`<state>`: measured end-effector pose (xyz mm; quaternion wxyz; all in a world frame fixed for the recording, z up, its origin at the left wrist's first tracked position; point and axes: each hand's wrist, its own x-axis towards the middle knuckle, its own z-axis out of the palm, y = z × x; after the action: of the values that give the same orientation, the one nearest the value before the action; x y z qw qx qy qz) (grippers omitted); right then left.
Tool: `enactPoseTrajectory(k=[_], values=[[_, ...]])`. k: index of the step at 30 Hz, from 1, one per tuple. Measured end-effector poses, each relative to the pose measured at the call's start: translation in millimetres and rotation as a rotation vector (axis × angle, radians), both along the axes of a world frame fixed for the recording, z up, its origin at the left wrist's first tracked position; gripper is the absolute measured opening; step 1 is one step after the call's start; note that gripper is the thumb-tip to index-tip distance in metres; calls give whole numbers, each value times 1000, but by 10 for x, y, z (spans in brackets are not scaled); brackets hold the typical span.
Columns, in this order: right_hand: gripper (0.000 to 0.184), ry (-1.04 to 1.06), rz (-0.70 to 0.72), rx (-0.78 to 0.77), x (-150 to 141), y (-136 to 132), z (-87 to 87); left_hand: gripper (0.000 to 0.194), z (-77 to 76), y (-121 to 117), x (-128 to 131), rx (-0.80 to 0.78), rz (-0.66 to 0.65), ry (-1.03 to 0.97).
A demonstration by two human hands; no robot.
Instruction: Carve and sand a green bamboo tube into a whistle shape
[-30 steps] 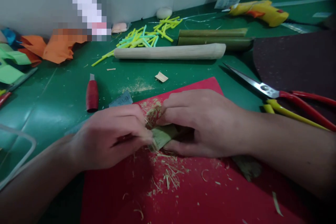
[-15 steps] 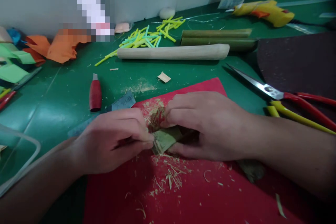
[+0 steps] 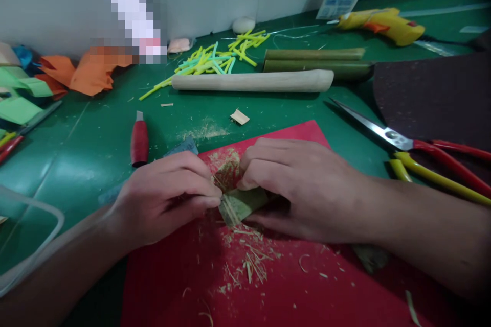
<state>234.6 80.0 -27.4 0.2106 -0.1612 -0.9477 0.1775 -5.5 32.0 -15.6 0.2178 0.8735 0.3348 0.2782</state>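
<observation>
Over a red mat (image 3: 284,281), my right hand (image 3: 307,189) grips a piece of green bamboo (image 3: 243,204), its fingers curled over the top and the thumb low at the near side. Pale loose fibres show along the bamboo's left end. At that end my left hand (image 3: 172,196) is closed in a pinch; what its fingertips hold is too small to make out. Fine shavings (image 3: 255,260) and dust lie on the mat around the bamboo. A dark greenish piece (image 3: 370,258) lies partly under my right forearm.
A short red-handled knife (image 3: 139,143) stands left, beyond my left hand. Red-handled scissors (image 3: 391,135) lie to the right. Behind are a pale bamboo length (image 3: 253,82), green bamboo halves (image 3: 314,64), yellow straw pieces (image 3: 203,61) and a yellow glue gun (image 3: 383,25).
My left fingertips have moved slightly left and up from the bamboo's end, showing more of its fibrous edge. My right hand keeps its grip. The view has shifted slightly.
</observation>
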Motion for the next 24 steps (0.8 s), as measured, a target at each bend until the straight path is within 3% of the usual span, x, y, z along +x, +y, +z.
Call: enactPoseTrajectory(k=[6,15,24], values=[[21,-67,-71,-50,-4,-22,5,10,-12,-31,63,19,77,34],[25,-91,-58,-66,4,-26,10,11,5,-28,78,-26,-33,-12],[22,-89,-66,-58,-3,-17,14,15,-15,-40,88,-81,-32,-84]])
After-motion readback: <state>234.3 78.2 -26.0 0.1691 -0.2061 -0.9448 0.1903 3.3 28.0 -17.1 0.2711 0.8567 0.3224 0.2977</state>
